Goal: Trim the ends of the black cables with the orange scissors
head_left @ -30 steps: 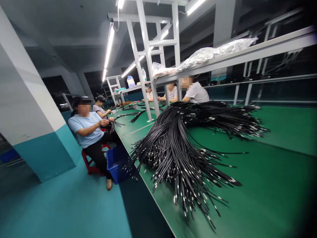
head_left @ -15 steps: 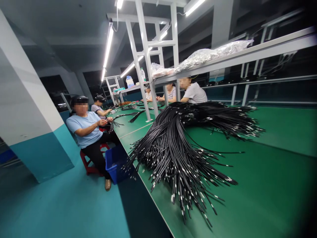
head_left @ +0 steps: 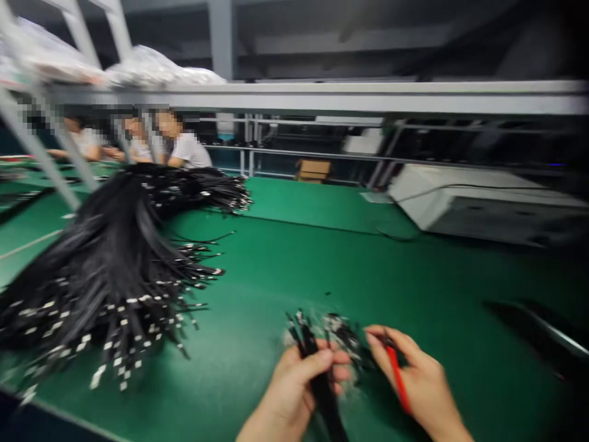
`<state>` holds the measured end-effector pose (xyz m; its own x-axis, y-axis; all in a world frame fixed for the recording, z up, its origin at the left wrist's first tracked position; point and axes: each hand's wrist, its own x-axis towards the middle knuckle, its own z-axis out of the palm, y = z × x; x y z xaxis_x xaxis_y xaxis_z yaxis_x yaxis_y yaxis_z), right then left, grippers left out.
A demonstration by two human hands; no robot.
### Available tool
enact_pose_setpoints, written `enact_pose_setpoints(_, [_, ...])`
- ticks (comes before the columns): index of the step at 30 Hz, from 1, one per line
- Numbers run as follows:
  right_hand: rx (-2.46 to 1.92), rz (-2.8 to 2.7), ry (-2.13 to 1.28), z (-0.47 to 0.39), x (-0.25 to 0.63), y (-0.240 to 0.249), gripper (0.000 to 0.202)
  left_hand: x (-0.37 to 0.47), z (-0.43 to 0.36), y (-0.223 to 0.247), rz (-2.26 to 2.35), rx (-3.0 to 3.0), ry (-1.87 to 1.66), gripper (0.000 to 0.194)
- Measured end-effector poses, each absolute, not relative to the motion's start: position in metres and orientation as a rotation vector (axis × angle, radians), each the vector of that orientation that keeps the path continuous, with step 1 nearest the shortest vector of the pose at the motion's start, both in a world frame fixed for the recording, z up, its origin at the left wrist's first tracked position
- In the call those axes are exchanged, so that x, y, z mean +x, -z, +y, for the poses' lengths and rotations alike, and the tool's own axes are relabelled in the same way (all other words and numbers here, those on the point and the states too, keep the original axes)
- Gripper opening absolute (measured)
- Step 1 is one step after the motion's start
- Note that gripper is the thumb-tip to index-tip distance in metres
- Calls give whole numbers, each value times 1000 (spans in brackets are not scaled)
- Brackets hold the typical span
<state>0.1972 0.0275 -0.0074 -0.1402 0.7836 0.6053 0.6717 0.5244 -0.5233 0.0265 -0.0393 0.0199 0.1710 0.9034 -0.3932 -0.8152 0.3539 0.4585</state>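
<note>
Near the front of the green table, my left hand (head_left: 294, 383) is closed round a bundle of black cables (head_left: 327, 402), their cut ends sticking up past the thumb. To its right, my right hand (head_left: 426, 383) grips red-handled pliers (head_left: 398, 380); their dark tip is blurred near the index finger. Between and just beyond the hands lies a small heap of short dark and whitish pieces (head_left: 341, 328), too smeared to make out. A large pile of black cables (head_left: 115, 245) with white-marked ends spreads over the table on the left.
A grey shelf (head_left: 322, 97) with plastic bags (head_left: 147, 67) crosses above the green table (head_left: 285, 270). A pale machine casing (head_left: 427, 196) stands at the back right, a dark object with a bright edge (head_left: 543, 331) at the right. Several people sit beyond the shelf posts.
My view has swung to the right and down. Both hands, the held bundle and the pliers have come into view; the cable pile now appears farther left, and the co-worker in blue is out of view.
</note>
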Motion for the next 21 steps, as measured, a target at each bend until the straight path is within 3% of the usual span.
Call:
enact_pose_setpoints(4, [-1254,-1911,-188,22,219,7,19,21,-36,-13,738,210,-1188,28])
enact_pose_setpoints(21, [-1242,-1902,-277,17,210,-2,18,23,-39,-5,836,206,-1205,37])
